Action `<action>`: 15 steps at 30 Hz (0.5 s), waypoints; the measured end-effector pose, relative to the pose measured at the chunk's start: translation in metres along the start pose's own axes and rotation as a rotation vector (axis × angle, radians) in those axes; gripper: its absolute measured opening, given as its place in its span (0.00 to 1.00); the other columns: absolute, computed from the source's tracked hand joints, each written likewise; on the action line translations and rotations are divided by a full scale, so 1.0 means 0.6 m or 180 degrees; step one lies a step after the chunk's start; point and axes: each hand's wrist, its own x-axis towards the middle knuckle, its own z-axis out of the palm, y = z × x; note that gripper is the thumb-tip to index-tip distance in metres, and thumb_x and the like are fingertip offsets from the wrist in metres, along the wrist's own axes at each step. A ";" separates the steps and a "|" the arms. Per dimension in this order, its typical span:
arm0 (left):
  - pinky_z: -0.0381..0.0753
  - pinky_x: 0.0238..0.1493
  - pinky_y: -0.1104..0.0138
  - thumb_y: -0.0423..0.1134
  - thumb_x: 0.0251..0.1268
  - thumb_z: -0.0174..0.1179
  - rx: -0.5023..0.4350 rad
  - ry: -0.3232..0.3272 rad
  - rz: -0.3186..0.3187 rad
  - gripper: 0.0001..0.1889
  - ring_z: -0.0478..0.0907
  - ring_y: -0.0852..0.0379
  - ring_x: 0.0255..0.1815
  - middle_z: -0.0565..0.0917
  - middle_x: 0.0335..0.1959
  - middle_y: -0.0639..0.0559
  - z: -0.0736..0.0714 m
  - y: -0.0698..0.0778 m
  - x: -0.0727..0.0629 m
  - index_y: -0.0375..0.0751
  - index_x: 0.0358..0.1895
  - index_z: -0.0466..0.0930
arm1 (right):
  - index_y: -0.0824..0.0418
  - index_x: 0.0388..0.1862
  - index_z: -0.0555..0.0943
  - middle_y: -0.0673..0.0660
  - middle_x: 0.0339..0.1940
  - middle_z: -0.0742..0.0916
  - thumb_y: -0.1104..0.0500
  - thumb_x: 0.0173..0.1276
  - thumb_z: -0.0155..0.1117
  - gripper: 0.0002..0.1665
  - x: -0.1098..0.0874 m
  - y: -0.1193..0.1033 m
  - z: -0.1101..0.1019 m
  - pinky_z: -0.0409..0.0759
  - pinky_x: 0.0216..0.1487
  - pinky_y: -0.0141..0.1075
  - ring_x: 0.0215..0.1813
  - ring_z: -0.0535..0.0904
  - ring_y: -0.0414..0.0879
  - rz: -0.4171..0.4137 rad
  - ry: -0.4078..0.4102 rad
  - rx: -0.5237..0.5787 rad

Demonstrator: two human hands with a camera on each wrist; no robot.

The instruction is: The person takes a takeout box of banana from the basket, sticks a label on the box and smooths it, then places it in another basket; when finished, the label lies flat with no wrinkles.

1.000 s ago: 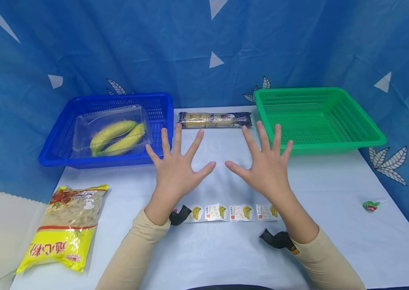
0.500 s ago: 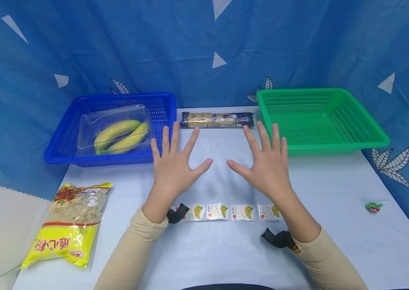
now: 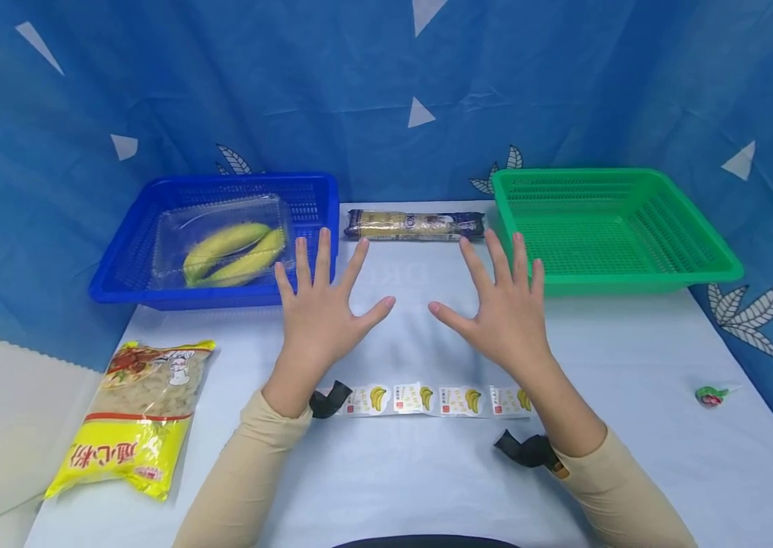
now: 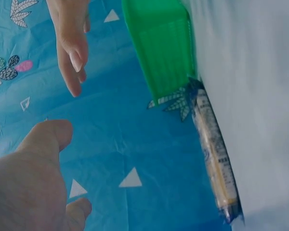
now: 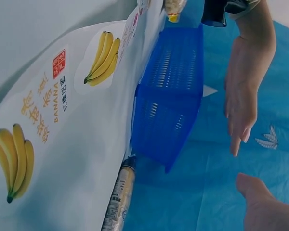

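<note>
My left hand (image 3: pixel 321 320) is held over the middle of the table with its fingers spread, holding nothing. Its fingertips overlap the front right corner of the blue basket (image 3: pixel 222 299) in the head view. Beside it, my right hand (image 3: pixel 511 320) is spread the same way, also holding nothing, its fingers near the green basket (image 3: pixel 626 283). Below the hands lies a strip of banana stickers (image 3: pixel 421 399), partly covered by the right forearm and the left wrist's black camera mount. Beyond the fingertips, a long wrapped pack (image 3: pixel 414 225) lies at the table's back edge.
In the blue basket, two bananas (image 3: pixel 243 259) sit inside a clear plastic box (image 3: pixel 181 221). A yellow bag of pasta (image 3: pixel 133 426) lies at the left. Far right is a small lollipop (image 3: pixel 710 395). A blue curtain (image 3: pixel 359 91) hangs behind the table.
The left hand has shifted slightly left relative to the right hand. The view has turned a little, so table things appear shifted right. Both hands stay spread.
</note>
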 end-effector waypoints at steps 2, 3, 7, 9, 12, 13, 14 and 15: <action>0.31 0.76 0.35 0.81 0.59 0.41 -0.0033 0.0051 -0.0070 0.47 0.20 0.41 0.81 0.25 0.82 0.51 -0.004 -0.012 -0.001 0.76 0.78 0.31 | 0.41 0.82 0.50 0.58 0.83 0.53 0.20 0.56 0.58 0.61 0.003 -0.003 0.001 0.41 0.75 0.70 0.83 0.33 0.61 -0.0033 -0.0002 0.0026; 0.33 0.77 0.36 0.81 0.59 0.40 -0.0059 0.0075 -0.0113 0.47 0.21 0.42 0.82 0.25 0.81 0.52 -0.007 -0.018 -0.002 0.76 0.78 0.31 | 0.41 0.82 0.50 0.58 0.83 0.53 0.20 0.56 0.58 0.61 0.005 -0.004 0.002 0.42 0.75 0.70 0.83 0.33 0.62 -0.0048 -0.0001 0.0036; 0.37 0.78 0.38 0.80 0.61 0.40 -0.0148 0.0155 -0.0291 0.47 0.22 0.43 0.82 0.26 0.82 0.50 -0.019 -0.047 -0.008 0.75 0.78 0.30 | 0.42 0.82 0.50 0.57 0.84 0.52 0.20 0.57 0.57 0.60 0.015 -0.011 0.005 0.44 0.76 0.69 0.83 0.34 0.61 -0.0119 -0.0053 0.0072; 0.37 0.78 0.37 0.79 0.61 0.41 -0.0162 0.0178 -0.0367 0.47 0.23 0.42 0.82 0.29 0.82 0.48 -0.024 -0.063 -0.013 0.74 0.78 0.30 | 0.41 0.82 0.50 0.57 0.83 0.53 0.20 0.57 0.57 0.60 0.020 -0.014 0.007 0.46 0.75 0.68 0.83 0.34 0.61 -0.0161 -0.0077 0.0104; 0.38 0.77 0.36 0.79 0.62 0.41 -0.0167 0.0195 -0.0478 0.47 0.27 0.39 0.82 0.33 0.83 0.44 -0.031 -0.086 -0.021 0.72 0.79 0.31 | 0.40 0.82 0.49 0.57 0.83 0.54 0.21 0.58 0.57 0.59 0.028 -0.019 0.010 0.48 0.76 0.68 0.83 0.35 0.61 -0.0216 -0.0113 0.0146; 0.39 0.76 0.35 0.78 0.63 0.41 -0.0165 0.0210 -0.0517 0.47 0.29 0.38 0.82 0.35 0.83 0.43 -0.033 -0.093 -0.024 0.71 0.79 0.31 | 0.40 0.82 0.49 0.57 0.83 0.54 0.21 0.58 0.57 0.59 0.031 -0.021 0.011 0.47 0.76 0.67 0.84 0.35 0.61 -0.0230 -0.0124 0.0162; 0.40 0.76 0.35 0.78 0.63 0.41 -0.0173 0.0222 -0.0558 0.47 0.31 0.36 0.82 0.36 0.83 0.42 -0.035 -0.101 -0.027 0.70 0.80 0.32 | 0.41 0.82 0.50 0.57 0.83 0.55 0.21 0.58 0.57 0.59 0.034 -0.023 0.012 0.47 0.76 0.67 0.84 0.36 0.61 -0.0246 -0.0131 0.0180; 0.41 0.76 0.34 0.78 0.63 0.42 -0.0194 0.0235 -0.0600 0.47 0.33 0.35 0.82 0.38 0.83 0.41 -0.037 -0.108 -0.030 0.69 0.80 0.33 | 0.41 0.82 0.50 0.56 0.83 0.55 0.21 0.59 0.56 0.58 0.038 -0.025 0.013 0.47 0.76 0.67 0.84 0.36 0.60 -0.0262 -0.0148 0.0193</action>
